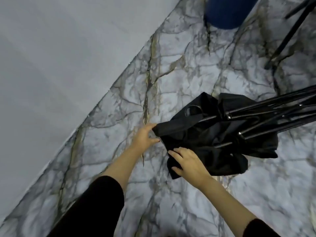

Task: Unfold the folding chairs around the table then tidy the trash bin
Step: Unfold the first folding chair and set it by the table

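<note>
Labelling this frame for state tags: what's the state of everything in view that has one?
folding chair: folded, lying on the floor, legs bunched together.
left hand: pinches a corner of the chair's fabric.
right hand: grips the fabric's near edge.
blue bin: stands on the floor; top out of frame, contents unseen.
black frame legs: one foot on the floor, mostly cut off.

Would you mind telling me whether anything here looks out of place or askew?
The folding chair lies collapsed on the marble floor, fabric bunched around its frame, while the left hand and right hand hold it. Nothing looks spilled or damaged.
</note>
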